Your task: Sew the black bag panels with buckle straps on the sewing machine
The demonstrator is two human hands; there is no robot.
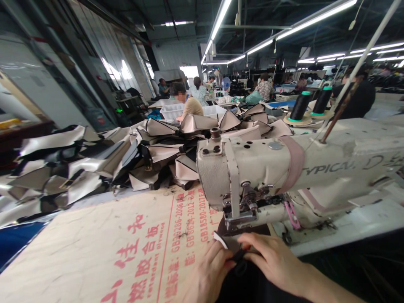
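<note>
1. Watching through the head camera, I have the small piece (232,245) right in front of the sewing machine (261,164), on the near side of its head, between both hands.
2. The left hand (210,267) has its fingers curled in, pinching the piece near its pale edge. The right hand (273,256) has thumb and forefinger nearly together on the opposite side, gripping it too.
3. For good handling here, I'd say line up the layers and pinch close to the edge, with light, even tension from both sides. Fingertips belong well clear of the machine's foot; whether the piece touches the machine bed, I can't tell.
4. Now the materials: the piece shows a curved white rim, a grey-brown face and dark, soft-looking stuff below, where folds hide its full shape.
5. Behind, a heap of panels (197,124) spreads out, smooth and beige, dark-edged, stiff enough to stand in peaks.
6. The bench (126,244) shows a flat plywood top, red printing, stray threads. The machine is chipped cream metal, with matte black spools (299,107) behind it.
</note>
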